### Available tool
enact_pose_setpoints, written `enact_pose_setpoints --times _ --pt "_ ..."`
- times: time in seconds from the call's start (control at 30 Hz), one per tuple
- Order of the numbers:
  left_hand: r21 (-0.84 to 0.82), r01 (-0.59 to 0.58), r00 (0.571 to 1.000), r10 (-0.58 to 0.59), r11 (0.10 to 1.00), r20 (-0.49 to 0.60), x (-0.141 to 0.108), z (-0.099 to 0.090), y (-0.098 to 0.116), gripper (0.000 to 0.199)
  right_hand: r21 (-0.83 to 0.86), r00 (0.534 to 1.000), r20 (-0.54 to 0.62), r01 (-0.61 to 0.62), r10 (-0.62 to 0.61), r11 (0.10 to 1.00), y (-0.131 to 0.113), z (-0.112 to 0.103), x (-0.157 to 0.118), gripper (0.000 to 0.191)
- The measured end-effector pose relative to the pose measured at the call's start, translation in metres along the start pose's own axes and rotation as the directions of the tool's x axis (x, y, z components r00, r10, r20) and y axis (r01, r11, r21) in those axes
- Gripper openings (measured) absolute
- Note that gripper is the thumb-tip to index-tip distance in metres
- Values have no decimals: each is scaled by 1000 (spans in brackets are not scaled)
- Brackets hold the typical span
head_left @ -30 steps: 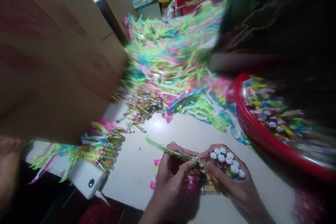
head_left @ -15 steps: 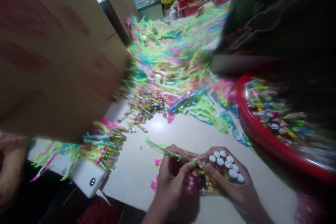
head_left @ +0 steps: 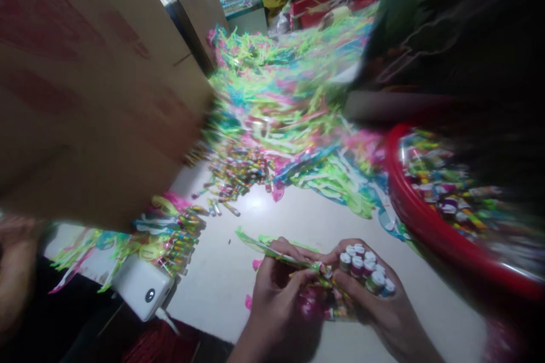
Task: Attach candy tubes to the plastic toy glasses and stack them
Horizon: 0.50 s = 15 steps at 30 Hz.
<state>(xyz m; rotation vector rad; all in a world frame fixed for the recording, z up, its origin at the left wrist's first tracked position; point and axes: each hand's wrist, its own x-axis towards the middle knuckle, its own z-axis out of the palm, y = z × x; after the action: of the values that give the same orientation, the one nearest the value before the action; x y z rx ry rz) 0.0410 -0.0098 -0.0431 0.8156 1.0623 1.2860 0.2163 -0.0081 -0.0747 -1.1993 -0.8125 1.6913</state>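
Low in the head view, my left hand point(head_left: 275, 298) pinches a light green plastic strip point(head_left: 252, 243) whose free end sticks out to the left. My right hand point(head_left: 389, 315) is closed around a bunch of small tubes with white caps point(head_left: 367, 267), caps facing up. The fingertips of both hands meet at a small, blurry wrapped piece point(head_left: 326, 270) by the strip's inner end. Below the hands, more colourful tubes point(head_left: 340, 313) and something shiny pink point(head_left: 310, 303) show on the white table point(head_left: 221, 295), partly hidden by the fingers.
A heap of coloured plastic strips point(head_left: 289, 91) covers the table's far part, with loose tubes point(head_left: 234, 167) before it. A red basin point(head_left: 409, 198) of tubes stands right; a cardboard box point(head_left: 97, 96) looms left. A white power bank point(head_left: 142, 286) and another person's arm point(head_left: 17, 272) are at lower left.
My hands stay in nearly the same place. The fingers have shifted slightly around the small piece between them, and the strip's end has tilted a little. The whole view has moved slightly.
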Motion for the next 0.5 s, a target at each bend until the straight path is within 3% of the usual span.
enact_pose_setpoints --times 0.23,0.5 --pt "41 26 1000 -26 999 15 5 -3 -3 35 -28 1000 -24 16 -16 999 7 -1 -1 47" --pt "178 87 959 -34 980 -281 11 2 7 36 -146 995 -88 33 -46 989 -1 4 4 58"
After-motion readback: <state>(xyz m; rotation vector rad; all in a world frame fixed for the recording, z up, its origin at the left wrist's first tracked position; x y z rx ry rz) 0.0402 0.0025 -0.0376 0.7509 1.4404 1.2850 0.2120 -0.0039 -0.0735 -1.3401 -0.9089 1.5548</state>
